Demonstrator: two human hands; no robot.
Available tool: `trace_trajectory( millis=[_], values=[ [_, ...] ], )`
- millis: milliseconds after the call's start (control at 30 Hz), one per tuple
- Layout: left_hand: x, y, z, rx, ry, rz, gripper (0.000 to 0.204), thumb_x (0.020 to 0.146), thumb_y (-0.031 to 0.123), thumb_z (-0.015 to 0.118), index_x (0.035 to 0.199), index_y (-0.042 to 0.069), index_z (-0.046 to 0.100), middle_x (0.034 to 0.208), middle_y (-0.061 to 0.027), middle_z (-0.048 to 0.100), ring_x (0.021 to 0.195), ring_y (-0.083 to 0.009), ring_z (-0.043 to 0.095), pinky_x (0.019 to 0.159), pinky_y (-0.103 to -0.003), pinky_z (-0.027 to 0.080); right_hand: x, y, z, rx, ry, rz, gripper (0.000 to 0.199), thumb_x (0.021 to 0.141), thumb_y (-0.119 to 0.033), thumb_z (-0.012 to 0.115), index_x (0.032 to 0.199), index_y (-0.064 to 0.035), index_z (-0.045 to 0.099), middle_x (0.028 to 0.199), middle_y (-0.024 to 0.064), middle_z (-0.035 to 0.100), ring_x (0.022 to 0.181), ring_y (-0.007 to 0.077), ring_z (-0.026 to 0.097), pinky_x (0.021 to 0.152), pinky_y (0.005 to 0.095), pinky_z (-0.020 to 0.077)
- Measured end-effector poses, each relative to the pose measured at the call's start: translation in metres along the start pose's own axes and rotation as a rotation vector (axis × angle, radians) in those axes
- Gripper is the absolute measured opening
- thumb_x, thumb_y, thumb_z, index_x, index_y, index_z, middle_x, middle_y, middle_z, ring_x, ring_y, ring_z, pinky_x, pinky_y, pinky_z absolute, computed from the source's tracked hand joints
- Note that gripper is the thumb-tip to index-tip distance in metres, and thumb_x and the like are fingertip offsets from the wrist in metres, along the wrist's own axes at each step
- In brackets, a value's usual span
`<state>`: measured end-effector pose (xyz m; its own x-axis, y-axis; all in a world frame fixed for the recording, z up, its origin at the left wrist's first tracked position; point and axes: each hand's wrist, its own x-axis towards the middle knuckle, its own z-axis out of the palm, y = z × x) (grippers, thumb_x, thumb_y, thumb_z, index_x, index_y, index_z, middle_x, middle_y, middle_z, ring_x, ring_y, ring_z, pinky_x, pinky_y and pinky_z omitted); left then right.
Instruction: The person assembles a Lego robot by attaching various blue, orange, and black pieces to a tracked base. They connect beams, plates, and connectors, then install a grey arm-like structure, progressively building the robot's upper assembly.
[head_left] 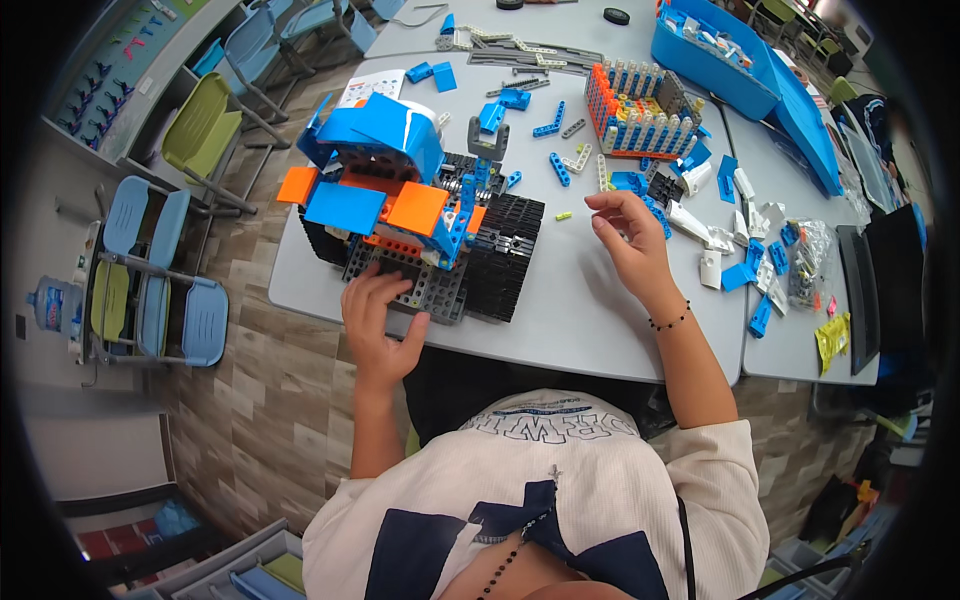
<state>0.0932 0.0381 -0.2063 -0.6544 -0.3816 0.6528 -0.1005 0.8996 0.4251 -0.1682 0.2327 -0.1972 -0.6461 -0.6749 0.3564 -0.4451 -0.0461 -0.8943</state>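
Fingers of left hand [378, 322] lay flat, released, steadying the block vehicle [415, 215] at the table's [580, 320] near edge; right hand [630, 240] hovered half-curled, holding nothing visible; best kept braced.

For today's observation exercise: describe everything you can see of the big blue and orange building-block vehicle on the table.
The building-block vehicle looks like plastic: a blue angular upper body with a white patch, flat orange and blue panels at its sides, a grey studded base plate, and black track-like blocks at the right. It stands upright near the front edge of the grey table. The left hand rests on its grey base; the right hand is apart from it, hovering over the table. Loose blue and white pieces lie beside it.
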Motion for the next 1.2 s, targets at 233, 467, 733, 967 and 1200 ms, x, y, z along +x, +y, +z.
trace_trajectory(
  millis=[233,467,733,967,1200],
  values=[
    [0.032,0.031,0.029,-0.004,0.179,-0.101,0.044,0.073,0.026,0.077,0.105,0.004,0.057,0.100,-0.0081,0.059,0.091,-0.0267,0.054,0.085,-0.040,0.036,0.006,0.007,0.014,-0.619,-0.051,-0.336,0.022,0.077,-0.004,0.066,0.099,-0.0036,0.066,0.092,0.0085,0.061,0.084,0.0245,0.058,0.077,0.0354,0.0472],
    [0.043,0.041,0.037,0.072,0.210,-0.139,0.036,0.073,0.025,0.078,0.094,0.004,0.059,0.081,-0.0044,0.056,0.072,-0.0211,0.054,0.078,-0.037,0.035,0.013,0.019,0.024,-0.741,-0.046,-0.436,0.011,0.074,-0.007,0.070,0.085,-0.0074,0.069,0.084,0.0039,0.062,0.080,0.0226,0.056,0.072,0.0355,0.0446],
    [0.041,0.039,0.039,-0.016,0.217,-0.147,0.032,0.071,0.017,0.076,0.095,0.005,0.059,0.078,-0.0036,0.055,0.071,-0.0200,0.053,0.077,-0.037,0.034,0.012,0.021,0.025,-0.724,-0.056,-0.435,0.008,0.074,-0.007,0.070,0.081,-0.0083,0.066,0.081,0.0035,0.060,0.078,0.0225,0.055,0.070,0.0355,0.0434],
    [0.039,0.038,0.038,-0.044,0.199,-0.130,0.034,0.073,0.017,0.073,0.099,0.005,0.057,0.078,-0.0035,0.054,0.074,-0.0201,0.053,0.079,-0.037,0.034,0.011,0.020,0.024,-0.723,-0.050,-0.434,0.009,0.074,-0.007,0.070,0.082,-0.0083,0.065,0.081,0.0040,0.059,0.079,0.0234,0.056,0.070,0.0364,0.0435],
    [0.038,0.037,0.034,-0.077,0.180,-0.105,0.033,0.073,0.017,0.071,0.100,0.004,0.057,0.081,-0.0045,0.055,0.076,-0.0210,0.053,0.081,-0.038,0.034,0.016,-0.011,0.031,-0.447,0.063,-0.343,0.023,0.078,-0.005,0.067,0.100,-0.0062,0.066,0.090,0.0095,0.062,0.088,0.0261,0.058,0.078,0.0362,0.0457]
  ],
)
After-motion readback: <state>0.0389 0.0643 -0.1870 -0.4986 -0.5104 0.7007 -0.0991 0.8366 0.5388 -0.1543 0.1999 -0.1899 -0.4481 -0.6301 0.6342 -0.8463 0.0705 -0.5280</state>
